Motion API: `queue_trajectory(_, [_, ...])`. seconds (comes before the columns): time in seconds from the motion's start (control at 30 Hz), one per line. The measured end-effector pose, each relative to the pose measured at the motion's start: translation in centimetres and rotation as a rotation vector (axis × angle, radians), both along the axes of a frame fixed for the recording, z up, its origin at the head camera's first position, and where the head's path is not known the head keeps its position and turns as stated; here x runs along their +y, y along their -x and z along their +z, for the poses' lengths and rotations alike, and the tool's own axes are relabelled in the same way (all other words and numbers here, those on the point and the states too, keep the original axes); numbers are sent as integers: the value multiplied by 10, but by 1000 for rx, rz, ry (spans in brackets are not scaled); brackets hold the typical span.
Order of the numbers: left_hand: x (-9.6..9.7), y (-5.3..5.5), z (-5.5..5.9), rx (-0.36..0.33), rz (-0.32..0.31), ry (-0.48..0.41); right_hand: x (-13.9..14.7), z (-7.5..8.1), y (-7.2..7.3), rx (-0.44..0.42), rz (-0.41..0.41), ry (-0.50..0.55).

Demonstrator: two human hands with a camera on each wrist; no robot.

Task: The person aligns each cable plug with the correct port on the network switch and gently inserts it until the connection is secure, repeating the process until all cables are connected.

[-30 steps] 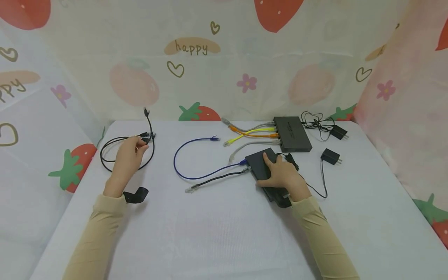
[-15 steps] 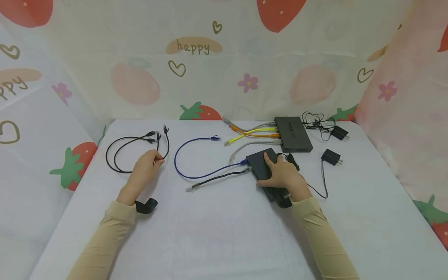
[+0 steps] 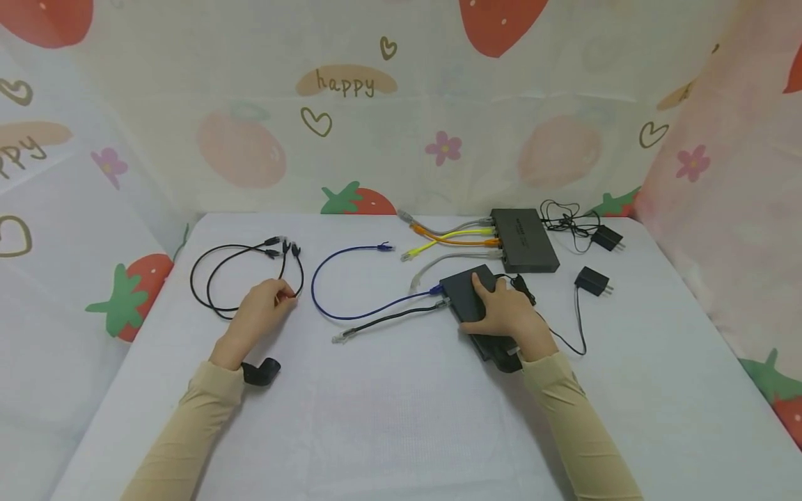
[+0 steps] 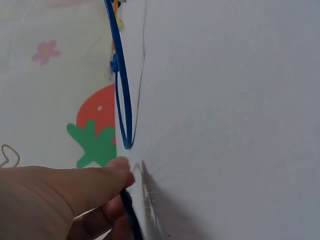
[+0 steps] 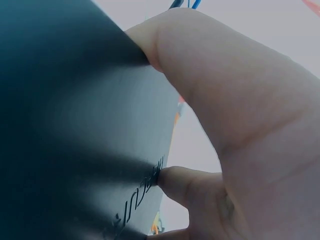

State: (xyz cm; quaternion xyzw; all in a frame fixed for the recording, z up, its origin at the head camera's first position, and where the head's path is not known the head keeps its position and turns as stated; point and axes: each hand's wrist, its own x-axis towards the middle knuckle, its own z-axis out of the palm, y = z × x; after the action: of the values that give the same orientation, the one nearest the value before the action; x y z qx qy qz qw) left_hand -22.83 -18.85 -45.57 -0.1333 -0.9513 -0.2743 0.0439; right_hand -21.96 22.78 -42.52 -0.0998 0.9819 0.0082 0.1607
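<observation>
In the head view my left hand pinches a black Ethernet cable between thumb and fingertips. Several black plugs cluster just beyond it, while the loops lie to its left. The left wrist view shows the dark cable running down from beside the thumb. My right hand holds a black network switch, thumb at its left edge and the other fingers spread over the top. A blue cable and a short black cable are plugged into it. Fingertips touch the switch's printed face in the right wrist view.
A second, dark grey switch stands behind, with grey, yellow and orange cables plugged in. To the right lie two power adapters with thin cords. A patterned backdrop rises behind the white table.
My left hand has moved right and toward me along the black cable, and the plugs it raised have come down beside the others. My right hand has stayed on the switch.
</observation>
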Motion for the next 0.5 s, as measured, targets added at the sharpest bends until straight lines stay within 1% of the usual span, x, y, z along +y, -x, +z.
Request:
queue_trajectory(0.2, [-4, 7, 4, -120, -31, 15, 1, 1, -1, 3, 3, 0])
queue_trajectory(0.33, [-8, 14, 5, -186, -25, 17, 0, 1, 0, -1, 4, -3])
queue_trajectory(0.43, [-14, 21, 6, -192, -5, 33, 0, 2, 0, -3, 0, -6])
queue_trajectory(0.5, [-18, 27, 8, -162, 14, 38, 0, 3, -1, -3, 0, -6])
